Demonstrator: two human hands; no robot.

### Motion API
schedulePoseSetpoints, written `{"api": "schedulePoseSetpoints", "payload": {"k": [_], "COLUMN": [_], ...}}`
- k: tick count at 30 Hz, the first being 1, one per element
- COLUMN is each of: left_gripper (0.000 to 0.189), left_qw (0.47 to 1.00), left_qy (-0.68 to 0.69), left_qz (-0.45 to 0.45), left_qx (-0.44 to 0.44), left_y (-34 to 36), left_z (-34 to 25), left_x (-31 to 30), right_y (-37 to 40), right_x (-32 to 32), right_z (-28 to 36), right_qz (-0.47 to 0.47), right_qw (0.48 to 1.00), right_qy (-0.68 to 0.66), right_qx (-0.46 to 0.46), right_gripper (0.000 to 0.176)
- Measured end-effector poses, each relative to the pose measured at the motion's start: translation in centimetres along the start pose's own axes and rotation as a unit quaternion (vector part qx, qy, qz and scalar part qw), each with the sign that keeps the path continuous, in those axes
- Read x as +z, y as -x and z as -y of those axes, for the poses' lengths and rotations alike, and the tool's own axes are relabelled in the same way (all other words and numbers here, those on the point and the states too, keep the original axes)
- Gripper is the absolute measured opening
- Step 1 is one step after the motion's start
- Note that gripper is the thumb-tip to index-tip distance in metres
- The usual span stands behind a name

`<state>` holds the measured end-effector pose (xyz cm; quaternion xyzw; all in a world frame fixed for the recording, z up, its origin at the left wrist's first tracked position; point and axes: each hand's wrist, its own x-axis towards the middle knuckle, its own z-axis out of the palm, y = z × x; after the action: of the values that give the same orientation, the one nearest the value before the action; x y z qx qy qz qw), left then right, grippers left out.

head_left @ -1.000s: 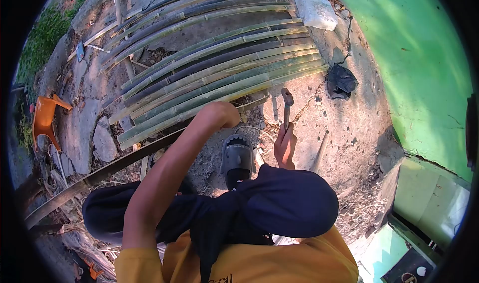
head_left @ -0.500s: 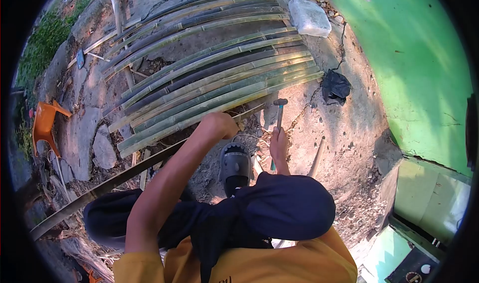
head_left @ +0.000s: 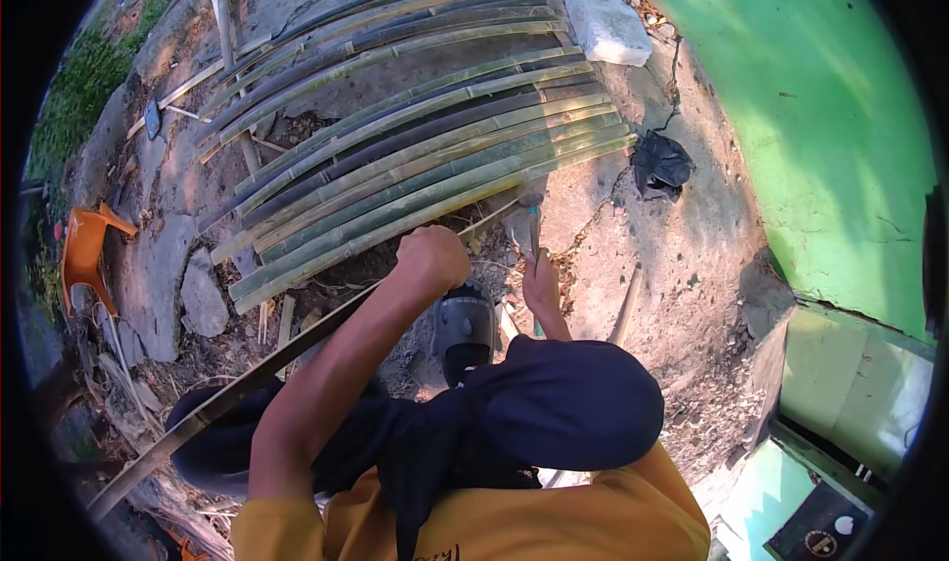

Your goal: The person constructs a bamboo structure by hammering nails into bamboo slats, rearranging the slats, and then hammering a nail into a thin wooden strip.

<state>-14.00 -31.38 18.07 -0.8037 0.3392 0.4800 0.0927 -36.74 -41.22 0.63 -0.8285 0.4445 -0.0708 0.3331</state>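
My right hand [head_left: 541, 290] grips a hammer [head_left: 533, 221] by its handle, its head down against the near end of a long bamboo strip [head_left: 287, 348]. My left hand [head_left: 433, 258] is closed on that same strip, which runs from the lower left up to the hammer. Just beyond lies a mat of several split bamboo slats [head_left: 415, 156] side by side on the ground. My foot in a dark sandal [head_left: 465, 326] rests between my hands.
A white stone [head_left: 607, 24] and a black plastic bag [head_left: 660, 165] lie near a green wall [head_left: 840, 136] on the right. An orange plastic chair [head_left: 84, 250] lies at the left. Flat stones, sticks and dry debris litter the dirt.
The hammer has swung down from a raised position until its head meets the end of the bamboo strip. My left hand stayed closed on the strip.
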Motion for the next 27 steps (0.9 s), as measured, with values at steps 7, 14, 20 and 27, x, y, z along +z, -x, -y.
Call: {"api": "schedulePoseSetpoints", "payload": {"k": [7,14,20,27], "left_gripper": [0.027,0.011,0.009,0.007], "left_qw": [0.993,0.983,0.978,0.972], "left_qy": [0.026,0.006,-0.016,-0.058], "left_qz": [-0.117,-0.177,-0.202,-0.215], "left_qx": [-0.026,-0.040,-0.045,-0.074], "left_y": [1.2,1.2,1.3,1.4], "left_z": [-1.4,-2.3,-2.8,-3.4], "left_x": [4.2,6.0,7.3,8.6], "right_y": [-0.2,-0.6,-0.2,-0.9], "right_x": [-3.2,-1.7,-2.9,-4.7], "right_z": [2.9,2.3,4.4,4.4], "right_qz": [-0.087,-0.061,-0.072,-0.093], "right_qw": [0.988,0.998,0.997,0.994], "right_qy": [-0.108,0.000,-0.021,-0.019], "right_qx": [0.073,0.013,0.036,0.054], "right_gripper": [0.031,0.029,0.029,0.029]}}
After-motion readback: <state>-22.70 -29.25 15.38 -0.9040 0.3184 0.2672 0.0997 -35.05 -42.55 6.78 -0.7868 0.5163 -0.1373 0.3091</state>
